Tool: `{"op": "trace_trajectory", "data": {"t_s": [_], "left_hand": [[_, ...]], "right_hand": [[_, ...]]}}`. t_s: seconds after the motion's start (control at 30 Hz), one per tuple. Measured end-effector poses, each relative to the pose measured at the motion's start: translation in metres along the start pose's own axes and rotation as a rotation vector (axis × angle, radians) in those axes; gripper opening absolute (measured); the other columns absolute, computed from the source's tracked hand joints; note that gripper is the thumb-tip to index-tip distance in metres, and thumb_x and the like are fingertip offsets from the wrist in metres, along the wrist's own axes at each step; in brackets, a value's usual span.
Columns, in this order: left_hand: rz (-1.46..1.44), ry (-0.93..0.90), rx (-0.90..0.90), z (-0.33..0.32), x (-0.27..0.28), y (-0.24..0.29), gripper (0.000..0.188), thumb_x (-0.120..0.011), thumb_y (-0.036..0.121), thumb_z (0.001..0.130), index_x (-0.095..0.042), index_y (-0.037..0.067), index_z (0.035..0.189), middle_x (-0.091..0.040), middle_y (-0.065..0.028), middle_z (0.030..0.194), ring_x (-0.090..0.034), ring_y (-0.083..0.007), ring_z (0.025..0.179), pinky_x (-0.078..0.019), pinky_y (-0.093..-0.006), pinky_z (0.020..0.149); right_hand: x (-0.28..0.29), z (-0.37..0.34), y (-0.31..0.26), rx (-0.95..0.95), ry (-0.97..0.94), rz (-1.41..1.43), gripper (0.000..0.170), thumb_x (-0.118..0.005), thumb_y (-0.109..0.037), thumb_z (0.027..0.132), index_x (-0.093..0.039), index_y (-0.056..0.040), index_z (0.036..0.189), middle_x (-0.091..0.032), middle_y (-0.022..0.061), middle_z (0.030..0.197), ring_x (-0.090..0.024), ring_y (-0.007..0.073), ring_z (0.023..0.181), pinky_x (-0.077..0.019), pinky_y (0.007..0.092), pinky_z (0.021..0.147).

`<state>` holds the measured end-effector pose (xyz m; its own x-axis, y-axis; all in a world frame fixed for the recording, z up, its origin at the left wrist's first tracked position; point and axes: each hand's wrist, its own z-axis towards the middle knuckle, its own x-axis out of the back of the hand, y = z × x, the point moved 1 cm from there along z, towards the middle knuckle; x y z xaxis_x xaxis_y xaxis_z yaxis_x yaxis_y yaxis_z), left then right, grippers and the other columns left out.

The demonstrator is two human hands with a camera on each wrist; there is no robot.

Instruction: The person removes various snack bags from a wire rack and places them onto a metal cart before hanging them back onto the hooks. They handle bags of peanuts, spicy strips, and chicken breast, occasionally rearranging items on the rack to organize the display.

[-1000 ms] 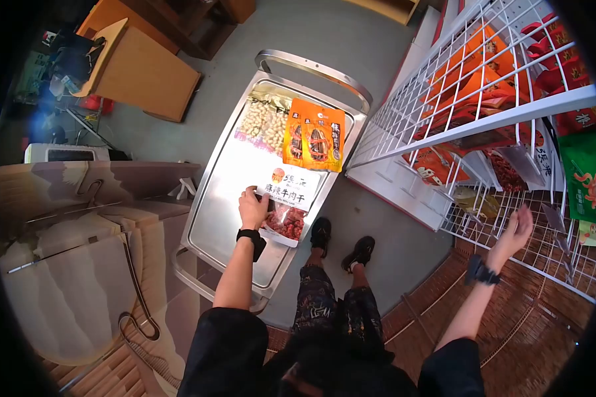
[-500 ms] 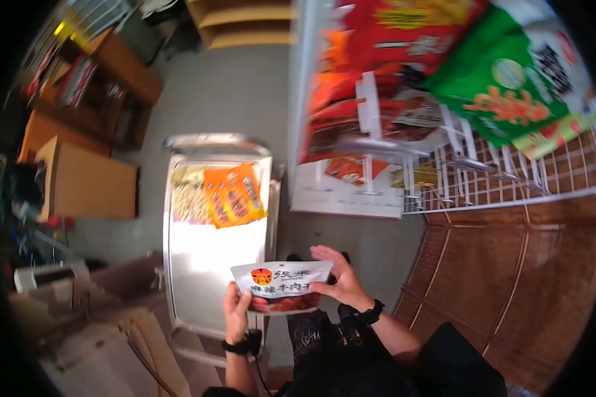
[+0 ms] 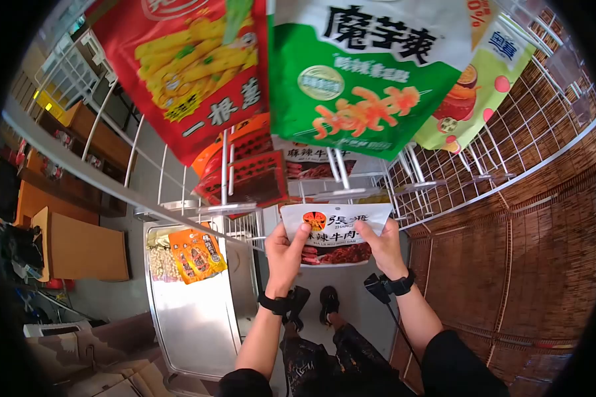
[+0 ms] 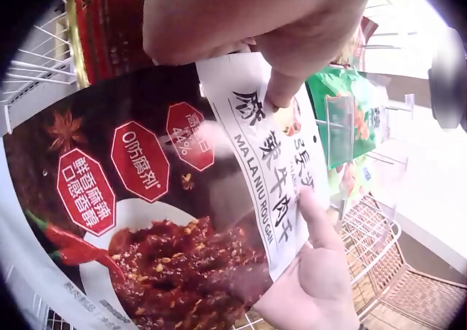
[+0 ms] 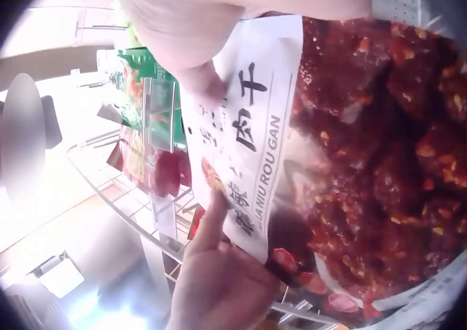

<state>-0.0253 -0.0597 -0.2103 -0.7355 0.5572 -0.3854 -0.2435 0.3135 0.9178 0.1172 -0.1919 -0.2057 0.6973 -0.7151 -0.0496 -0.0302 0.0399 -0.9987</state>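
Both hands hold a white and dark red bag of beef jerky (image 3: 338,235) upright in front of the body, its printed front towards the head camera. My left hand (image 3: 283,255) grips the left edge with the thumb on the front, and my right hand (image 3: 385,250) does the same on the right edge. In the left wrist view, the bag (image 4: 168,198) shows pictured meat and red labels. The right wrist view has both thumbs on the white top band of the bag (image 5: 273,111).
Above hang a red packet (image 3: 198,79), a green and white packet (image 3: 371,86) and a light green packet (image 3: 467,106) on a white wire rack (image 3: 129,175). Behind hangs a similar jerky bag (image 3: 311,155). On the left, a metal trolley (image 3: 198,324) bears an orange packet (image 3: 198,255).
The beef jerky bag has left the trolley, lifted by my left hand. My right hand has come over from the rack and taken its other side. The view has turned towards the rack.
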Motion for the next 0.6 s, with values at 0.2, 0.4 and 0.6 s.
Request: {"op": "trace_trajectory", "data": {"t_s": [0.2, 0.4, 0.6], "left_hand": [[0.079, 0.019, -0.145, 0.026, -0.002, 0.001, 0.019, -0.062, 0.012, 0.091, -0.063, -0.001, 0.104, -0.067, -0.0031, 0.095, -0.059, -0.0073, 0.084, -0.0467, -0.0225, 0.075], [0.116, 0.091, -0.163, 0.028, 0.005, -0.008, 0.022, -0.062, 0.012, 0.09, -0.061, -0.002, 0.107, -0.066, -0.0047, 0.098, -0.06, -0.0098, 0.088, -0.0473, -0.025, 0.08], [0.193, 0.1, -0.242, 0.024, -0.014, 0.02, 0.021, -0.062, 0.011, 0.09, -0.062, -0.002, 0.106, -0.066, -0.0044, 0.098, -0.059, -0.0086, 0.087, -0.0464, -0.0236, 0.079]], "right_hand": [[0.002, 0.031, -0.005, 0.083, -0.067, -0.017, 0.023, -0.067, -0.018, 0.088, -0.066, 0.0014, 0.1, -0.067, 0.0009, 0.087, -0.057, 0.0064, 0.078, -0.0467, 0.0231, 0.071], [0.0, 0.042, 0.005, 0.12, -0.093, 0.072, 0.023, -0.067, -0.017, 0.088, -0.066, 0.0017, 0.102, -0.067, 0.0007, 0.087, -0.057, 0.0063, 0.079, -0.0464, 0.0228, 0.07], [-0.002, 0.047, -0.02, 0.199, -0.084, 0.121, 0.022, -0.067, -0.015, 0.088, -0.065, 0.0015, 0.102, -0.067, 0.0001, 0.088, -0.057, 0.0063, 0.079, -0.0465, 0.0227, 0.069]]}}
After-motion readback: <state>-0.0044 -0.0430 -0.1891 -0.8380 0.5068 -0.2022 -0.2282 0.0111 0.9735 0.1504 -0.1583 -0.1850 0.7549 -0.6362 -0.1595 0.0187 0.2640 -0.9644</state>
